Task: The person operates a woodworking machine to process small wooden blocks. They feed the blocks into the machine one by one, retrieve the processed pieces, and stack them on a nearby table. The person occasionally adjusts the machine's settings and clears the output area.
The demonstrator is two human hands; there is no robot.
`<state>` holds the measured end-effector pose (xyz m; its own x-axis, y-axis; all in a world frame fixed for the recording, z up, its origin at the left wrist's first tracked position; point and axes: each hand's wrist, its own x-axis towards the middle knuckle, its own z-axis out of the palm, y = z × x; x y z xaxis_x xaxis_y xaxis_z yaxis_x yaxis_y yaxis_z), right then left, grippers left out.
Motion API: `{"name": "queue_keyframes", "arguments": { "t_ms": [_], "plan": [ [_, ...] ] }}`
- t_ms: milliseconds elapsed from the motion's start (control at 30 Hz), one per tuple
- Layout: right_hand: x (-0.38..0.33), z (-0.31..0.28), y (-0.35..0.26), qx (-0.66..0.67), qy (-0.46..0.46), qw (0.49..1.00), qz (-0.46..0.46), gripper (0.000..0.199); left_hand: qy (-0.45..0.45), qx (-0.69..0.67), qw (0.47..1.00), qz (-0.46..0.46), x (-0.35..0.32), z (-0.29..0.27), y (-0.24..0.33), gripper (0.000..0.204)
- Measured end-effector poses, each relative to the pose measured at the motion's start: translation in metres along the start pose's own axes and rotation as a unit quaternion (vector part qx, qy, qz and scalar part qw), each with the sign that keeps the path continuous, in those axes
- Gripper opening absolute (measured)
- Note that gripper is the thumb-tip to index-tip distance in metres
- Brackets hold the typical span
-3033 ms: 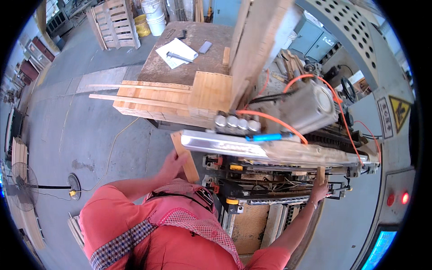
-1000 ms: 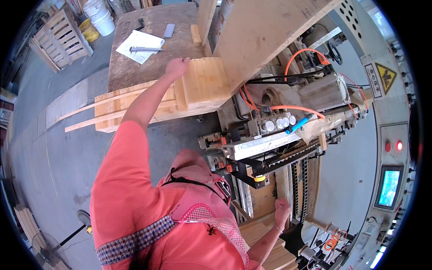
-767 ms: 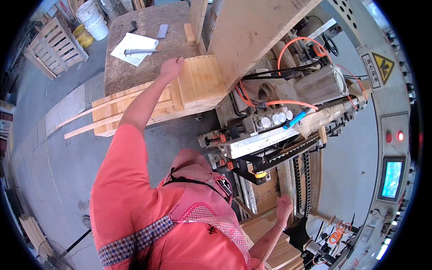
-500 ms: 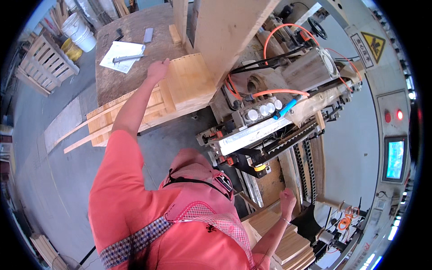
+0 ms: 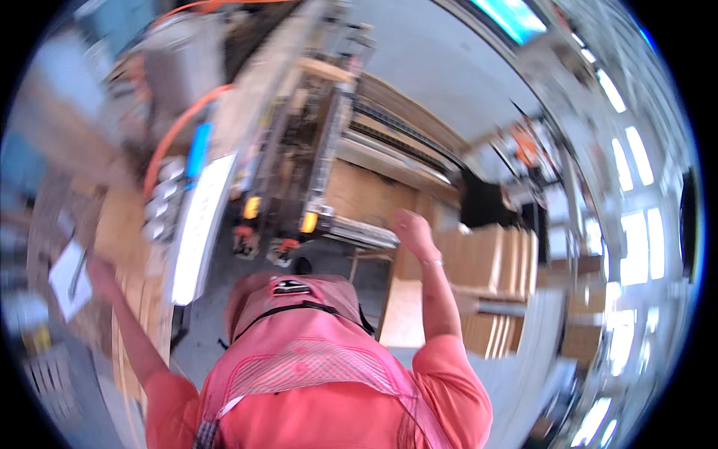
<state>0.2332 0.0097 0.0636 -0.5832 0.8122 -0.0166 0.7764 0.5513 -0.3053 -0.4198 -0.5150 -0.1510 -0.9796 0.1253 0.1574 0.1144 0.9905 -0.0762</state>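
Wooden boards [image 5: 473, 258] lie just right of the curled right hand [image 5: 413, 230], its hold unclear.

Pale wooden boards [image 5: 152, 307] at left, seemingly side by side; upright-edged wooden stack [image 5: 479, 258] at right

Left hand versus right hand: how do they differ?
The left hand is blurred; the right hand is clearer. The left hand is beside the white paper; the right hand is near the stacked boards. The right hand has a bracelet at its wrist; the left hand shows none.
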Motion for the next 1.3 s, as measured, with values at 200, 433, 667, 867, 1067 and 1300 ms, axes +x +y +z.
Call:
{"name": "queue_keyframes", "arguments": {
  "t_ms": [200,433,667,867,1067,1300],
  "plan": [
    [-0.079,-0.073,0.027,-0.177,0.199,0.949,0.166,0.007,-0.033,-0.512,0.859,0.011,-0.167,-0.090,0.073,0.036],
    [-0.133,-0.157,0.080,-0.327,0.188,0.859,0.346,0.027,-0.055,-0.540,0.831,0.121,-0.194,-0.190,0.114,0.063],
    [-0.128,-0.155,0.084,-0.324,0.062,0.842,0.428,0.046,-0.065,-0.346,0.908,0.227,-0.190,-0.218,0.129,0.073],
    [-0.125,-0.156,0.095,-0.307,0.048,0.842,0.442,0.051,-0.064,-0.314,0.921,0.220,-0.174,-0.176,0.114,0.068],
    [-0.086,-0.173,0.063,-0.315,0.081,0.870,0.370,0.041,-0.096,-0.308,0.934,0.151,-0.177,-0.184,0.121,0.063],
    [0.066,-0.135,0.041,-0.165,0.100,0.979,0.063,0.032,-0.216,-0.643,0.735,-0.008,-0.176,-0.176,0.132,0.041]
  ]
}}
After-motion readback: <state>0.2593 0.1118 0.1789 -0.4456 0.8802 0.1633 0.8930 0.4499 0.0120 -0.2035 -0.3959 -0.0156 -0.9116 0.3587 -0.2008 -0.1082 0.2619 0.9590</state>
